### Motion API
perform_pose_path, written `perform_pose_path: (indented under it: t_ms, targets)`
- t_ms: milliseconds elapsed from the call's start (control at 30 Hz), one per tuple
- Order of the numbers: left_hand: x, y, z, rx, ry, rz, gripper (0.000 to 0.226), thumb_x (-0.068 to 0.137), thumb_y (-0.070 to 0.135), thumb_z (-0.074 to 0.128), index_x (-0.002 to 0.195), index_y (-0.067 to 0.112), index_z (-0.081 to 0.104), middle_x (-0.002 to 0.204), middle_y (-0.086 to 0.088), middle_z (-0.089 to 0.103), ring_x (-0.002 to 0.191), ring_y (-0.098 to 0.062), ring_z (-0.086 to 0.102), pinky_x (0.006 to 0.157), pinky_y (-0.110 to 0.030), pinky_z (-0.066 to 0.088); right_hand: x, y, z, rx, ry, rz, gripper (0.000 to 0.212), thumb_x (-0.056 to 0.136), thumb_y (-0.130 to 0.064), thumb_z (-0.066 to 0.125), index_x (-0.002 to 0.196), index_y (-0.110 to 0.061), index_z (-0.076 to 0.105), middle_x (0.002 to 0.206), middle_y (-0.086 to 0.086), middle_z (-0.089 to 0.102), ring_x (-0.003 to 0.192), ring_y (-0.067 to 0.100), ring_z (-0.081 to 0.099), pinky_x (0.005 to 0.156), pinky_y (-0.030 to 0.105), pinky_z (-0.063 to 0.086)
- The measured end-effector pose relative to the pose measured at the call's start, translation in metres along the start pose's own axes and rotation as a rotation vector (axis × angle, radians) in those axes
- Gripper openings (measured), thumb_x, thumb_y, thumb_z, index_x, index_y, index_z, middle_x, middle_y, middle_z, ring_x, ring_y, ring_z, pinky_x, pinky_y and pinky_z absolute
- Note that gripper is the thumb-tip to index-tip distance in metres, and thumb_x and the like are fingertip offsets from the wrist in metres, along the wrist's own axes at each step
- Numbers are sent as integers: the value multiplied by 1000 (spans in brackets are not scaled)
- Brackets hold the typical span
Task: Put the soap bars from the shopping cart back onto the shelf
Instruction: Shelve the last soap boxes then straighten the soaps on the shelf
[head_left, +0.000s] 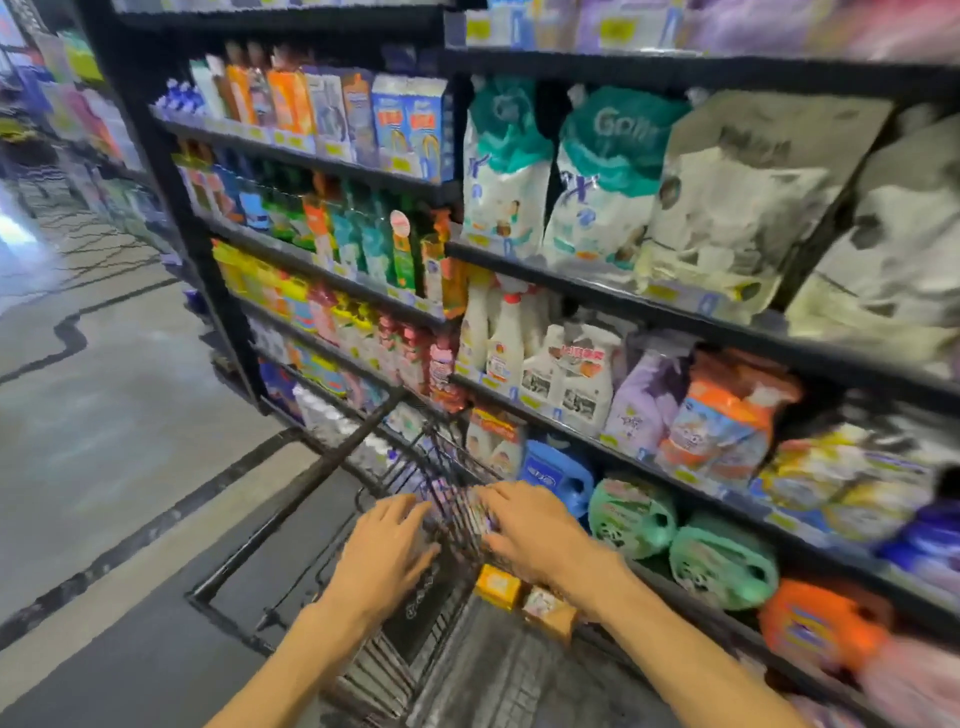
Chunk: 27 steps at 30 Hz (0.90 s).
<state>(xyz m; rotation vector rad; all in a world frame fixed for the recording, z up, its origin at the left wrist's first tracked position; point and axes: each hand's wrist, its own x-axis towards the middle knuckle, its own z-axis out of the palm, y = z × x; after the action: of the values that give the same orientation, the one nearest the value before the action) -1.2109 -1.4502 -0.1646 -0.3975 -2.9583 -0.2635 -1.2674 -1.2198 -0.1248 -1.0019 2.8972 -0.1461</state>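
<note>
Both down in the black wire shopping cart beside the black metal shelf: left hand and right hand, fingers spread flat on blurred purple packs, gripping nothing. Behind them, small orange boxed soap bar and tan boxed soap bar lying in the cart. Probably light, stiff cartons, a bit slick; best pinched across the long sides.

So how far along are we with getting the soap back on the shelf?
Nothing visibly shelved yet. The left hand and right hand reach together into the shopping cart around a blurred pack; the grip is unclear. An orange soap bar and a tan one lie in the cart.
</note>
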Motion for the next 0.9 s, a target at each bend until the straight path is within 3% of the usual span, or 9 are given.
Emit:
perform_pose_path:
  t_ms: [133, 300, 567, 733, 900]
  targets:
    - [48, 11, 30, -48, -90, 151, 57, 94, 55, 37, 136, 20, 50, 125, -3, 56, 113, -26, 53, 89, -38, 50, -14, 33, 14, 20, -18, 174, 62, 93, -41, 55, 148, -17, 36, 138, 8, 51, 122, 32, 50, 91, 47, 48]
    - [92, 29, 78, -62, -235, 257, 57, 95, 54, 42, 143, 22, 42, 133, -5, 51, 121, -27, 49, 97, -39, 46, -36, 72, 34, 62, -35, 347, 62, 93, -41, 55, 148, -19, 36, 141, 5, 49, 126, 29, 48, 101, 44, 42]
    - [123, 22, 165, -68, -422, 238, 48, 94, 46, 52, 134, 20, 47, 124, -6, 53, 111, -29, 53, 90, -41, 49, -29, 112, 119, 198, -151, 472, 60, 93, -42, 55, 147, -23, 35, 141, 2, 49, 130, 25, 46, 100, 38, 41]
    - [135, 3, 249, -112, -486, 226, 41, 93, 38, 57, 129, 18, 53, 116, -7, 57, 102, -30, 58, 84, -41, 51, -14, 127, 200, 248, -308, 564, 52, 97, -42, 49, 144, -24, 38, 140, 2, 48, 128, 26, 47, 101, 40, 42]
    - [134, -15, 334, -125, -662, 137, 53, 96, 27, 56, 146, 18, 40, 143, -9, 45, 130, -32, 45, 107, -41, 40, -14, 137, 278, 314, -358, 627, 52, 100, -41, 45, 148, -24, 32, 149, 1, 39, 139, 24, 35, 111, 37, 35]
